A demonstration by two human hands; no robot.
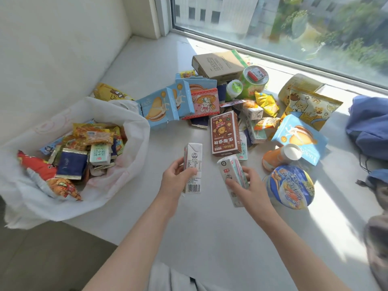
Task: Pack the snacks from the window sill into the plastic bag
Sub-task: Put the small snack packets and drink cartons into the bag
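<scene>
Snacks [224, 133] lie heaped on the window sill [210, 232]; left hand [177, 178] grips one milk carton [193, 162], right hand [246, 186] a second carton [231, 173], both apparently lifted for the gaping plastic bag [135, 124].

A single wide-angle view looks from the person's head forward and steeply down along both forearms onto the window sill [210, 227]. It faces the window [294, 22], whose glass crosses the upper right corner, with the wall [52, 49] at upper left. The camera is near, at arm's reach: the left hand [178, 177] gripping an upright milk carton [193, 162] and the right hand [249, 190] gripping a tilted milk carton [230, 173] sit low in the centre. The plastic bag [132, 131] lies at the left, and a blue cloth [369, 122] is cut by the right edge.
</scene>
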